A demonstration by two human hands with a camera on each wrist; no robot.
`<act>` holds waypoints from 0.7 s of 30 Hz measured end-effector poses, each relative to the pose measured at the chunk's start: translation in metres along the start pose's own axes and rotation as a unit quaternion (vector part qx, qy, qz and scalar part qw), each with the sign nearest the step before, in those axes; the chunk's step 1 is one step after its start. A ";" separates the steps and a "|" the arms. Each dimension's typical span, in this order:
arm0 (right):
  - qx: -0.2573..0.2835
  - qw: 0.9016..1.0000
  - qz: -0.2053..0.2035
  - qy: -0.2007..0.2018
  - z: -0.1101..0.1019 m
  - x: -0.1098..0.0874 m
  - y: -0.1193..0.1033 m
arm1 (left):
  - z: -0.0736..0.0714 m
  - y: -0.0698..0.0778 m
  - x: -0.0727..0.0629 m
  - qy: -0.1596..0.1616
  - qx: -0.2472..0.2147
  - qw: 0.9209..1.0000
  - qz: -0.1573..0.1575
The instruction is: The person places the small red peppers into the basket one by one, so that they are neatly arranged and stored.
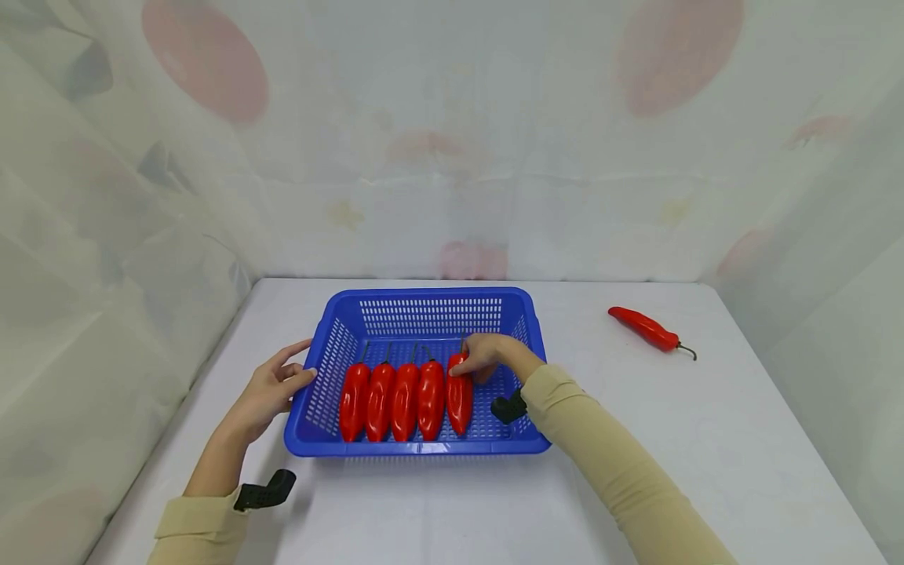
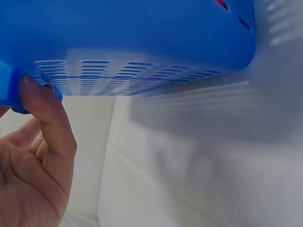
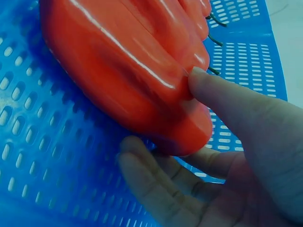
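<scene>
Inside a blue plastic basket (image 1: 424,448) lie several red chili peppers (image 1: 406,400) side by side, stems pointing away from me. My right hand (image 1: 483,355) reaches over the basket's right side and holds the rightmost pepper (image 1: 460,404) near its stem end. In the right wrist view, the thumb lies on top of that pepper (image 3: 113,71) and the other fingers curl beside and beneath its end. At the basket's left rim, my left hand (image 1: 268,392) grips the edge; the left wrist view shows a bent digit against the rim (image 2: 14,92).
One more red chili pepper (image 1: 646,328) lies on the white table (image 1: 636,439) to the right of the basket, its stem toward the right. White patterned sheeting (image 1: 452,212) hangs behind the table and along both sides.
</scene>
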State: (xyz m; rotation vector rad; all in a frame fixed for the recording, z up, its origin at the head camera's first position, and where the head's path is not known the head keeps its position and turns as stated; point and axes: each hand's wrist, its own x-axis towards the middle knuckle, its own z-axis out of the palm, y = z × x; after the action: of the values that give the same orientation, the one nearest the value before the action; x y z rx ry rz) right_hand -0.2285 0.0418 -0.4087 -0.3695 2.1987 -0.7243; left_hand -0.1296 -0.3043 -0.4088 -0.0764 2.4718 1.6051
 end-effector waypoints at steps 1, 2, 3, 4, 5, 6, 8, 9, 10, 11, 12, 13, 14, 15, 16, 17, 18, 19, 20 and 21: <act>-0.007 1.000 0.001 -0.003 0.000 0.000 0.000 | 0.000 0.000 0.000 0.000 0.000 1.000 0.000; -0.008 1.000 0.003 -0.008 0.001 0.000 0.000 | 0.000 0.000 0.000 0.000 0.000 1.000 0.000; -0.004 1.000 0.005 -0.011 0.001 -0.001 0.000 | 0.000 0.000 0.000 0.000 0.000 1.000 0.000; 0.002 1.000 0.006 -0.013 0.001 -0.001 0.000 | 0.000 0.000 0.000 0.000 0.000 1.000 0.000; 0.007 1.000 0.007 -0.015 0.002 -0.001 0.000 | 0.000 0.000 0.000 0.000 -0.001 1.000 0.001; 0.011 1.000 0.007 -0.017 0.002 -0.001 0.000 | 0.000 0.000 0.000 0.000 -0.001 1.000 0.001; 0.015 1.000 0.008 -0.021 0.002 -0.001 0.000 | 0.000 -0.001 0.000 0.000 -0.001 1.000 0.001; 0.017 1.000 0.009 -0.024 0.002 -0.002 0.000 | 0.000 -0.001 0.000 0.001 -0.001 1.000 0.001; 0.018 0.999 0.010 -0.028 0.002 -0.002 0.000 | 0.000 -0.001 0.000 0.001 0.000 1.000 0.001; 0.016 0.999 0.010 -0.031 0.002 -0.002 0.000 | 0.000 -0.001 0.000 0.001 0.000 1.000 0.001; 0.011 0.999 0.011 -0.034 0.002 -0.002 0.000 | 0.000 -0.001 0.000 0.001 0.001 1.000 0.001; 0.006 0.999 0.012 -0.037 0.002 -0.002 0.000 | 0.000 0.000 0.001 0.001 0.001 1.000 0.000; 0.002 0.999 0.013 -0.039 0.002 -0.002 0.000 | 0.000 0.000 0.001 0.001 0.001 1.000 0.000; -0.004 0.999 0.014 -0.040 0.002 -0.002 0.000 | 0.000 0.000 0.001 0.001 0.001 1.000 0.000; -0.008 0.999 0.015 -0.040 0.002 -0.002 0.000 | 0.000 0.000 0.001 0.001 0.001 1.000 -0.001; -0.013 0.999 0.017 -0.041 0.002 -0.002 0.000 | 0.000 0.000 0.001 0.000 0.001 1.000 -0.002; -0.016 0.999 0.018 -0.041 0.002 -0.002 0.000 | 0.000 0.000 0.001 0.000 0.001 1.000 -0.002; -0.016 0.999 0.019 -0.042 0.003 -0.002 0.000 | -0.001 0.000 0.001 0.000 0.001 1.000 -0.003; -0.017 0.999 0.019 -0.042 0.003 -0.002 0.000 | -0.001 -0.001 0.001 0.000 0.002 1.000 -0.003; -0.018 0.999 0.020 -0.041 0.003 -0.002 0.000 | -0.001 -0.001 0.001 0.000 0.001 1.000 -0.003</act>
State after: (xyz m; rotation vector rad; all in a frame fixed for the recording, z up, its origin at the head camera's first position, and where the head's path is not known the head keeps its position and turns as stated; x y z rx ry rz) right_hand -0.2252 0.0421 -0.4090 -0.3670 2.1376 -0.6375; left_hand -0.1309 -0.3051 -0.4093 -0.0836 2.4707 1.5986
